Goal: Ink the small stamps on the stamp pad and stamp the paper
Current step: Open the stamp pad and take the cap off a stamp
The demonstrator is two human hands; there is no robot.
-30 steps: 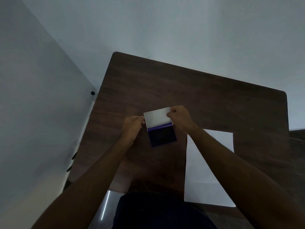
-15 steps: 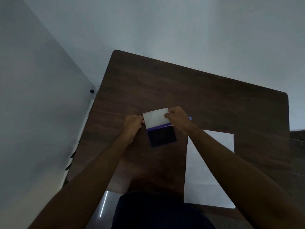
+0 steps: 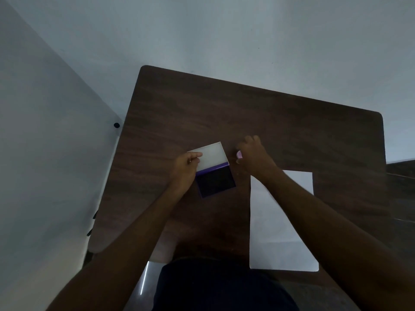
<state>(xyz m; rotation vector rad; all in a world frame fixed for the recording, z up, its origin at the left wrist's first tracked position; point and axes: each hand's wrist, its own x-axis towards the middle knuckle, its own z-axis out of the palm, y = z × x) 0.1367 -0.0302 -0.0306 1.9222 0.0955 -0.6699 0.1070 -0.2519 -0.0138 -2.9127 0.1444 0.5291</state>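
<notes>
While the left hand (image 3: 186, 168) is pinching the purple stamp pad's (image 3: 215, 181) white lid (image 3: 212, 156) open, the right hand (image 3: 254, 157) is closing loosely around a small pink stamp (image 3: 239, 154), probably for inking.

Dark brown wood-grain table (image 3: 280, 122); plain white paper (image 3: 278, 239) at right; stamp pad (image 3: 215, 181) dark navy with purple hinge edge, lid (image 3: 213, 157) white; small stamp (image 3: 239, 154) pale pink-lilac; grey-white walls (image 3: 224, 30).

no text, label, brand or number can be read on the stamp pad (image 3: 216, 180) or the paper (image 3: 276, 232).
</notes>
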